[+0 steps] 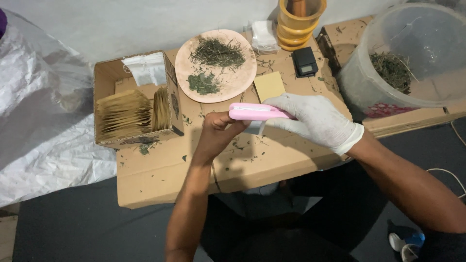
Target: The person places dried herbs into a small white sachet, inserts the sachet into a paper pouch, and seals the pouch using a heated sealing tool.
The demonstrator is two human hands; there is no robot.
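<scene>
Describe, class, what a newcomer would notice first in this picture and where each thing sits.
At the centre, the gloved right hand and the bare left hand hold a pink sealer over a cardboard table. Behind them lies a round plate with two heaps of dried herbs. To the left, an open box holds stacked paper sachets; a clear tub with more herbs stands far right.

Even, soft indoor light, sharp focus (faint shadows under hands).
</scene>
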